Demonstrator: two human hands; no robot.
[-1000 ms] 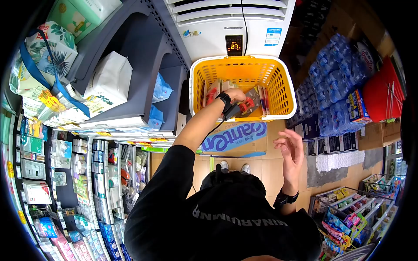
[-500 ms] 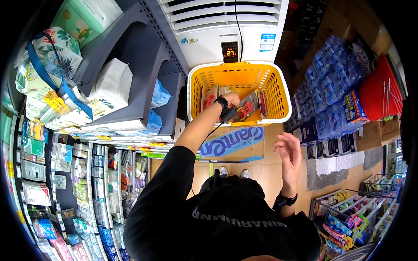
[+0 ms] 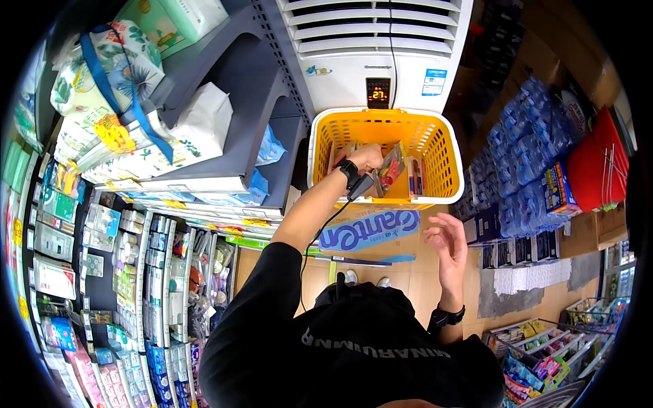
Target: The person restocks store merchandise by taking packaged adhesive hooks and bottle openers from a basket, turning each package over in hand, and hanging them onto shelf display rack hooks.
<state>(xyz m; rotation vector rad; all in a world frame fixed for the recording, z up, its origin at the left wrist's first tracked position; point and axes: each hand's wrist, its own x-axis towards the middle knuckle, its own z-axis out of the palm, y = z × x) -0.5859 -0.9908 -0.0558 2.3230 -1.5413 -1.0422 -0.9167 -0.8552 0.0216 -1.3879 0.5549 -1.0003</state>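
Note:
My left hand [image 3: 368, 157] reaches down into the yellow basket [image 3: 454, 156] with its fingers closed at a clear flat pack [image 3: 392, 167] that has something red inside. The pack stands tilted beside my fingers; its exact kind is hard to make out. Other slim packs [image 3: 415, 177] lean at the right part of the basket, and more lie under and left of my hand. Raised in the air to the right, below the basket, my right hand [image 3: 447, 248] holds nothing, with its fingers loosely curled and apart.
A white air conditioner [image 3: 408, 68] stands behind the basket, which sits over a cardboard box [image 3: 381, 234]. Grey shelves [image 3: 258, 88] with packaged goods line the left. Shrink-wrapped bottles [image 3: 524, 149], a red container [image 3: 598, 166] and snack racks [image 3: 544, 353] are on the right.
The clear pack with the red thing has tipped up from a flatter position, next to my left hand. My right hand stays raised. The whole view has shifted slightly.

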